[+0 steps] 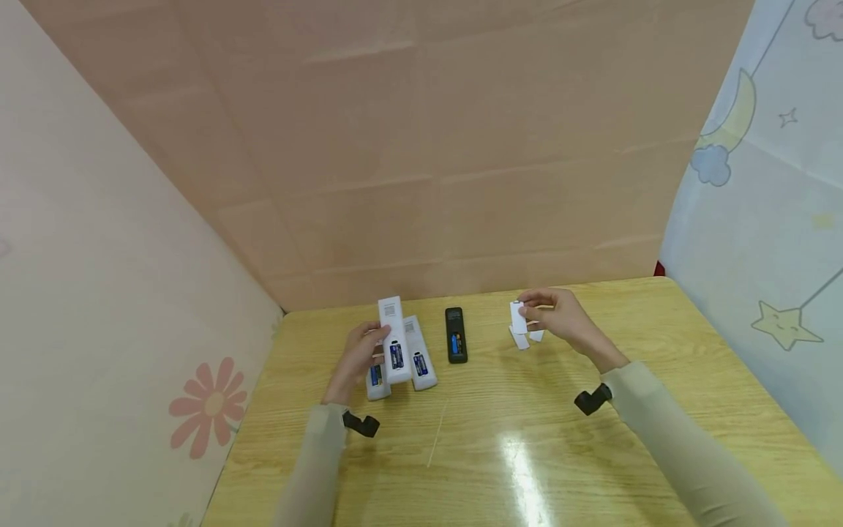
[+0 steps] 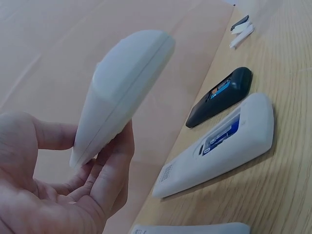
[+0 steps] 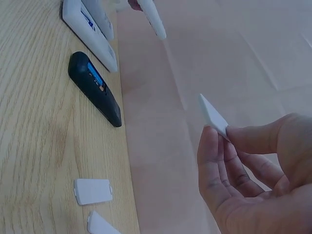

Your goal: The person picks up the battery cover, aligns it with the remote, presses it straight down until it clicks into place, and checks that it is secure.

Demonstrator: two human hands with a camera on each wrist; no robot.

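Observation:
My left hand [image 1: 358,353] grips a white remote control [image 1: 391,319] above the table, its back facing up and batteries showing in the uncovered compartment. In the left wrist view the thumb and fingers hold this remote [image 2: 124,78] by its edges. My right hand [image 1: 558,316] pinches a small white battery cover [image 1: 517,322] between thumb and fingers, raised off the table. The right wrist view shows that cover [image 3: 212,116] nearly edge-on. Beneath the raised remote lie two more white remotes, one at the right [image 1: 421,362] and one at the left [image 1: 377,384], batteries exposed.
Between the hands lies a black remote [image 1: 456,337] with batteries showing. Two white covers [image 3: 92,191] rest on the wooden table [image 1: 474,446] under my right hand. A small dark piece [image 2: 240,22] lies by them. A cloth-like backdrop [image 1: 428,146] rises behind the table.

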